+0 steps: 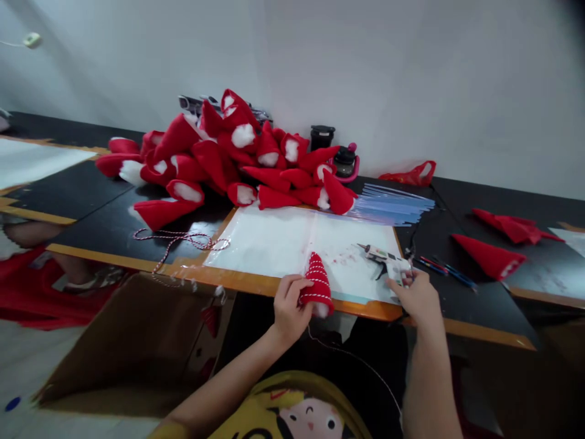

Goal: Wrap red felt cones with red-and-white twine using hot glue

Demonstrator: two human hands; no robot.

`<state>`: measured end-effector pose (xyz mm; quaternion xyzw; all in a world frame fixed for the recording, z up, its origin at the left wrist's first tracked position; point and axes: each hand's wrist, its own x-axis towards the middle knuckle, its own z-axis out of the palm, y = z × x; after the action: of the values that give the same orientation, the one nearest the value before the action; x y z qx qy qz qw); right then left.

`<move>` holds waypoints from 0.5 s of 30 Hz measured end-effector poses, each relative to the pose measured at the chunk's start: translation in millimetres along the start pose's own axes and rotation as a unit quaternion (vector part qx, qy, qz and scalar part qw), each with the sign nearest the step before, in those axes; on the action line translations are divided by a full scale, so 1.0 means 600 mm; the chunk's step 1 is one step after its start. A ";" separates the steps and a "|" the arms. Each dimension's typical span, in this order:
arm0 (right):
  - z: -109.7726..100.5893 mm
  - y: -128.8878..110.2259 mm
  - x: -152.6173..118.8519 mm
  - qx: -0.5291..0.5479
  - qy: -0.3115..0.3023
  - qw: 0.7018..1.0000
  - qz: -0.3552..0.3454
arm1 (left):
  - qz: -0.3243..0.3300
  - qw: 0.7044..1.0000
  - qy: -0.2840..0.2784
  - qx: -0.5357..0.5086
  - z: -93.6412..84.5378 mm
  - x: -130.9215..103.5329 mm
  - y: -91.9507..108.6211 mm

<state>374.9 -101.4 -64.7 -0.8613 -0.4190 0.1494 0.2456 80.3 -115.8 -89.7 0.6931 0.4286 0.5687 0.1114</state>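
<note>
My left hand [292,305] is closed on a small red felt cone [319,281] at the table's front edge. Red-and-white cord winds round the cone, and white stuffing shows at its wide end. A loose length of cord [356,355] hangs from it toward the lower right. On the right, my right hand [418,296] grips the handle of a white glue gun [387,262], whose nozzle points left over the white sheet [269,235]. Part of the handle is hidden by the fingers.
Several stuffed red cones [210,158] are heaped at the back. Clear plastic sticks [393,204] lie right of them. Coiled cord [183,241] rests left of the sheet; pencils [445,271] and another red cone [489,255] lie right. A cardboard box [114,341] stands below.
</note>
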 end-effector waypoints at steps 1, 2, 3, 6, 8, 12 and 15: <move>0.002 0.005 -0.005 0.033 0.010 0.999 0.007 | 0.004 1.000 -0.016 -0.003 0.005 0.004 0.002; 0.002 0.009 -0.013 0.082 0.020 0.996 0.012 | 0.012 0.999 -0.031 -0.011 0.007 0.005 0.004; 0.000 0.012 -0.023 0.145 0.026 0.989 0.020 | 0.023 0.998 -0.045 -0.023 0.007 0.005 0.007; -0.010 0.013 -0.067 0.370 0.005 0.928 0.053 | 0.059 0.994 -0.068 -0.060 -0.006 0.001 0.012; -0.016 0.009 -0.106 0.501 -0.026 0.864 0.050 | 0.073 0.991 -0.090 -0.071 -0.017 0.000 0.012; -0.013 0.003 -0.186 0.607 -0.138 0.783 -0.003 | 0.087 0.985 -0.130 -0.075 -0.026 0.003 0.007; 0.003 0.013 -0.232 0.569 -0.163 0.806 -0.026 | 0.097 0.983 -0.138 -0.067 -0.025 0.009 0.003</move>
<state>294.9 -215.7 -63.5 -0.5189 -0.3153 0.4930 0.6232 67.6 -118.3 -80.1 0.7943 0.3010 0.5028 0.1600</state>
